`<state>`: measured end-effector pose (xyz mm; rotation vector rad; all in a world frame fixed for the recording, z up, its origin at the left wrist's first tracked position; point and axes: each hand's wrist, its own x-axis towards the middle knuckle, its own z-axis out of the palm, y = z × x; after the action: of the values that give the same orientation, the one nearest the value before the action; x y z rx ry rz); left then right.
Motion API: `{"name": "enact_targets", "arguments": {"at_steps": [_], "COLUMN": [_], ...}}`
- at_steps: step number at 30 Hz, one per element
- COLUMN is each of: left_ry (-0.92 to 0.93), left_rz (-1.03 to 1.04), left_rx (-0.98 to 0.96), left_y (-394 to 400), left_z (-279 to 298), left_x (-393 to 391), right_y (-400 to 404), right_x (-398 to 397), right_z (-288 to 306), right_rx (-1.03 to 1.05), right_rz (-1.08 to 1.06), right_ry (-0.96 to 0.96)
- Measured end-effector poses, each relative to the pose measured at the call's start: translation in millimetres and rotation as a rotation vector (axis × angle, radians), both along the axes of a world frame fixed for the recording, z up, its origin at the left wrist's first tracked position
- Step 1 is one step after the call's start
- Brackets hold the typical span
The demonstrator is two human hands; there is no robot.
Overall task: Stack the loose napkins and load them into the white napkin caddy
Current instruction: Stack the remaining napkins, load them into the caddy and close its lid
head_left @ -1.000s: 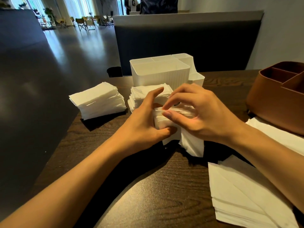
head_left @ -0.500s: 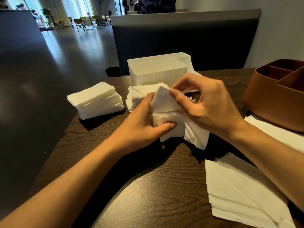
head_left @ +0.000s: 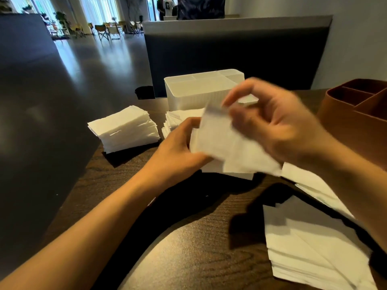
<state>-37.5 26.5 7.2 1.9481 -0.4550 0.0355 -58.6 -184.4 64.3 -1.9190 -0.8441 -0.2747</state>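
Pinching one napkin (head_left: pixel 228 141), right hand (head_left: pixel 278 130) lifts it, blurred.

One head-worn camera looks forward and down, close over the table (head_left: pixel 188 248).

- A café or restaurant dining area is suggested.
- Folding chairs (head_left: pixel 109 31) are seen grouped across a glossy floor (head_left: pixel 88 59) (beside bright windows).
- Caddies are set out: white caddy (head_left: pixel 194 95), brown caddy (head_left: pixel 356 120).
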Motion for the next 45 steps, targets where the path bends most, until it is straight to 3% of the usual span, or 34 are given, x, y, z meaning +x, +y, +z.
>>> {"name": "enact_targets", "arguments": {"at_steps": [2,4,9,14,20,24,26,33,37,45], "left_ry": [0.082,0.185,0.333,0.299,0.193,-0.043,-0.150,-0.197,-0.260,-0.264], "left_rz": [-0.051,-0.108,-0.137,-0.163,-0.172,-0.146,-0.127,-0.120,-0.072,-0.048], "left_rx": [-0.058,-0.102,-0.202,-0.258,-0.146,0.160,0.172,0.169,0.147,0.147], "left_y": [4,6,7,8,5,2,2,1,-5,-5], "left_z": [0,-4,-12,-10,-5,3,4,-8,-14,-16], "left_x": [5,10,12,11,2,-7,-7,-5,-1,2], "right_y": [3,1,-4,-7,-17,-15,-14,-23,-10,-6], "right_x": [7,17,27,35,34,31,29,37,37,38], "right_z": [-16,-28,-41,-40,-46,-41,-38,-46,-52,-55], "right_rx": [-0.321,-0.461,-0.497,-0.520,-0.528,-0.540,-0.487,-0.361,-0.182,-0.240], "right_rz": [-0.040,-0.126,-0.182,-0.298,-0.110,-0.181,-0.178,-0.099,-0.195,-0.293], "right_ry": [-0.172,-0.261,-0.262,-0.460,-0.012,-0.214,-0.252,0.123,0.141,0.143]}}
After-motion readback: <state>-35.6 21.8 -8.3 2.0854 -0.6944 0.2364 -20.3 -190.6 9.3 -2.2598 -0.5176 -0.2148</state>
